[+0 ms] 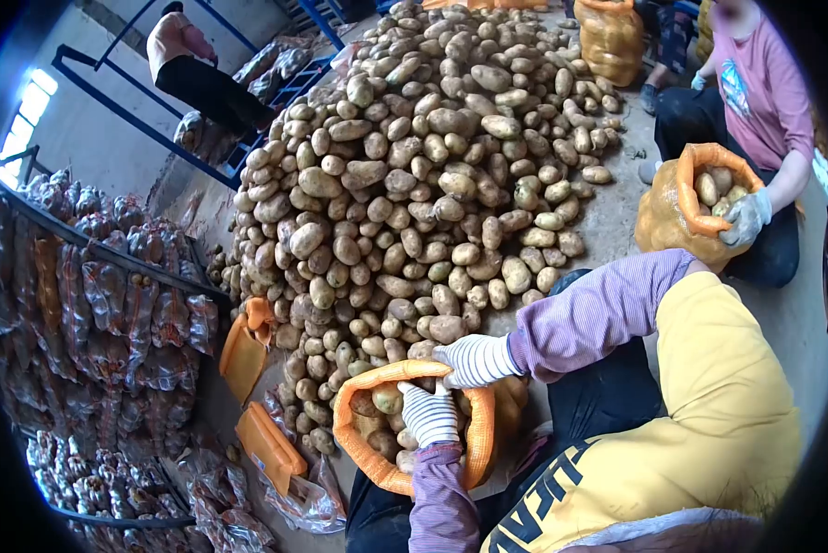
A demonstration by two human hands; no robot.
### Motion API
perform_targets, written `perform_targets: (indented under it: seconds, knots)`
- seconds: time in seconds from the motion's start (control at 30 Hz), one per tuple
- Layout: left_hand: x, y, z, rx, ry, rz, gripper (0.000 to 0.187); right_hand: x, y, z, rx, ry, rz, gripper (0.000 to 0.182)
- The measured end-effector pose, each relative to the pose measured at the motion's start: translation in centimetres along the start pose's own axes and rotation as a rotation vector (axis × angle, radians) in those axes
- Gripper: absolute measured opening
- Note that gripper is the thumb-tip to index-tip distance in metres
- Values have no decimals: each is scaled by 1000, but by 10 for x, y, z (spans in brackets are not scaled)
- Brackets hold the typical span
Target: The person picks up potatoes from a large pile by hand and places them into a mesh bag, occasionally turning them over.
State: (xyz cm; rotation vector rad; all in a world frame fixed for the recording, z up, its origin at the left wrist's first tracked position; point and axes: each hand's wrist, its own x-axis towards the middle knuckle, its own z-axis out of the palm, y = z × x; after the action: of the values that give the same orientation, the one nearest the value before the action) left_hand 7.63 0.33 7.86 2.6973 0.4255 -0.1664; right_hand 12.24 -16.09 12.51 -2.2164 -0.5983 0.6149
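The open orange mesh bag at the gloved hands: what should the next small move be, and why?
Probably reach the right hand to the potato heap for another: the mesh bag stands open, the potatoes inside appear to sit below its rim, and the heap lies just beyond.

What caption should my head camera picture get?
Two gloved hands at an orange potato sack beside a big potato pile.
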Motion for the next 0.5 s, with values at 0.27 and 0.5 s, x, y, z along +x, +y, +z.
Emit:
perform_targets:
  seconds: [0.27, 0.5]
  knots:
    - [9, -32, 42, -913, 8, -352, 79, 9, 7, 13, -19, -5, -58, 42]
    - [-39, -47, 35, -1524, -324, -22, 42, 20, 44, -33, 256, -429, 39, 66]
